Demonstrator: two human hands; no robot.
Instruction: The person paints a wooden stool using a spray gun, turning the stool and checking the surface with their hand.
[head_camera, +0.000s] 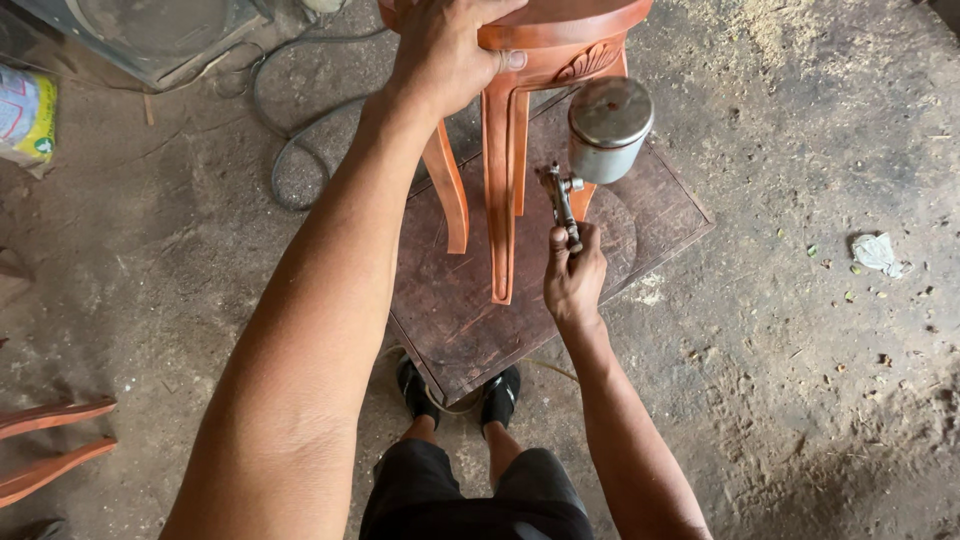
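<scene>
Dirt floor, white-green pkg (25, 115) far left

My left hand (447, 48) covers part of the rim of the wooden stool (520, 120), and the top edge cuts off the rest of its seat, so I cannot see its full round. The stool's far legs are hidden behind the near ones. My right hand (573, 280) wraps the spray gun (590, 150) just right of the stool, hiding its grip and trigger. Far left of the stool, curved wooden pieces (50, 445) run off the frame. My shoes (460, 392) sit partly under the board (450, 310) below the stool.
</scene>
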